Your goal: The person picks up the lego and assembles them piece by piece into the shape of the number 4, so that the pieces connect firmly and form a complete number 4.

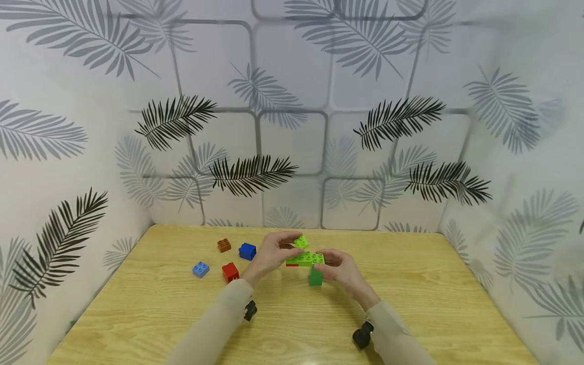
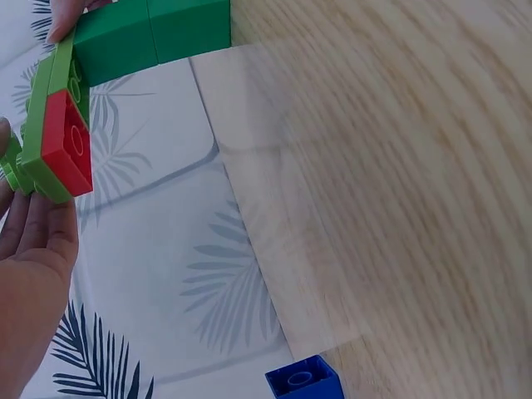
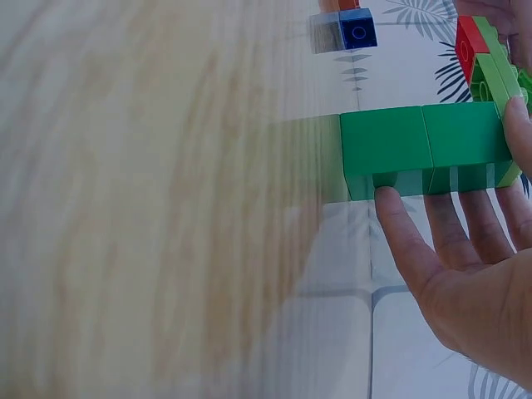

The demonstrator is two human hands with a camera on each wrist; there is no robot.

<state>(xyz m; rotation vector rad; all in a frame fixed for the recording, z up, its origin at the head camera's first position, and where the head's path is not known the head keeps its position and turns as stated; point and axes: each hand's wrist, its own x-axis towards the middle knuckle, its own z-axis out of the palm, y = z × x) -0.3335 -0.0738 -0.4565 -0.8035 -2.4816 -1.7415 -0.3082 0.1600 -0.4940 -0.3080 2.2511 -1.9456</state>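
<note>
A long lime-green brick (image 1: 306,260) lies across the top of a column of two stacked green bricks (image 3: 386,141), jutting out to the left. Beneath its left end a red brick (image 2: 68,143) is attached. My left hand (image 1: 272,252) pinches a small lime-green brick (image 1: 301,241) just above that overhanging end; in the left wrist view it sits right at the studs, tilted. From the right side, my right hand (image 1: 343,272) holds the structure, thumb at the lime brick's right end and fingers along the back of the green column.
Left of the structure, loose bricks lie on the wooden table (image 1: 283,324): a brown one (image 1: 223,245), a dark blue one (image 1: 248,251), a light blue one (image 1: 201,269) and a red one (image 1: 230,272) close to my left wrist. A leaf-patterned wall (image 1: 292,203) stands behind the table.
</note>
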